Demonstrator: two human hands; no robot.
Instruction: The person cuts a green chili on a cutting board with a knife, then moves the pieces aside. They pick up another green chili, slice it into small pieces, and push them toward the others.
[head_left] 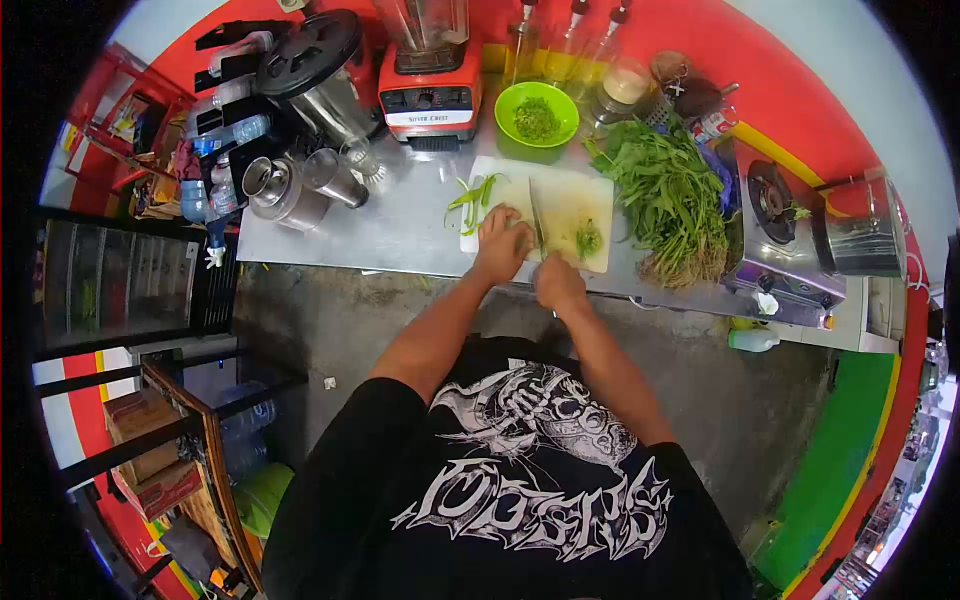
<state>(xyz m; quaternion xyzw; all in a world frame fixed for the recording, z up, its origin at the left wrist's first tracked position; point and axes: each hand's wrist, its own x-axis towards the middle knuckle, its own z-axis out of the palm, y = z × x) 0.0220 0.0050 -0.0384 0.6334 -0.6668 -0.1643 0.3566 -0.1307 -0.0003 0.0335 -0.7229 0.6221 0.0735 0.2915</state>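
Observation:
My right hand (559, 283) is wrapped round the handle of a kitchen knife (537, 208), whose blade points away from me over a white cutting board (572, 205). Just left of the blade, my left hand (505, 240) rests on the board with its fingers bent and drawn together on long thin green pods, mostly hidden under them. More green pods (470, 202) lie loose at the board's left side, some reaching past its edge. Right of the knife sits a small heap of chopped green pieces (588, 238).
Behind the board stands a lime-green bowl (548, 147) of chopped greens, beside a red blender (430, 100). A big bunch of leafy greens (672, 195) lies to the right, next to a gas stove (780, 225). Metal jug (285, 195) and glasses stand left on the steel table (400, 225).

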